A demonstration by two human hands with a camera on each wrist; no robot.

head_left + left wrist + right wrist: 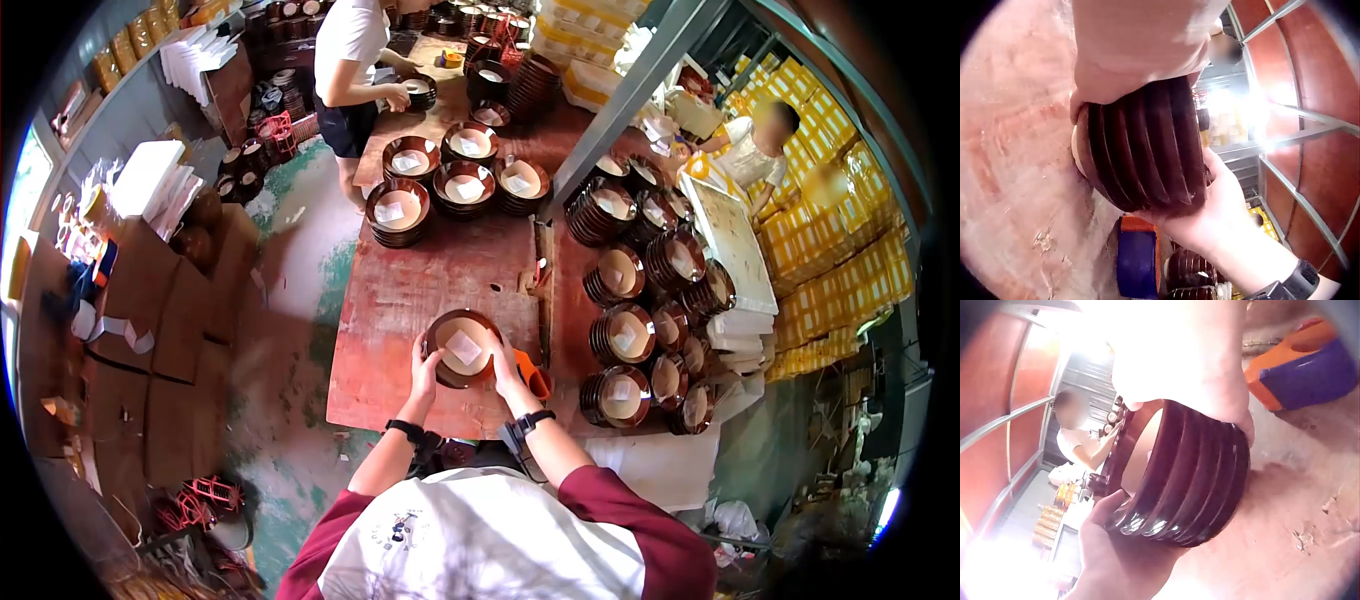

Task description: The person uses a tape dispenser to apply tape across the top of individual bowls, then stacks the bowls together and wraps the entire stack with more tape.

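Note:
Both hands grip one stack of dark brown bowls [463, 347] from its two sides, near the front edge of the red table [400, 300]. A pale label lies inside the top bowl. My left hand [425, 367] curls round the left side, my right hand [504, 364] round the right. In the left wrist view the nested bowls [1147, 147] stand between the left hand [1110, 50] and the right hand [1210, 212]. The right wrist view shows the same stack [1191, 475] with the right hand [1191, 356] above and the left hand [1122, 562] below it.
An orange and blue tape dispenser [530, 376] lies just right of the stack. More bowl stacks stand at the table's back [466, 188] and along its right side [622, 333]. A grey post [640, 95] rises between them. Two people are farther back, left [348, 70] and right [755, 155].

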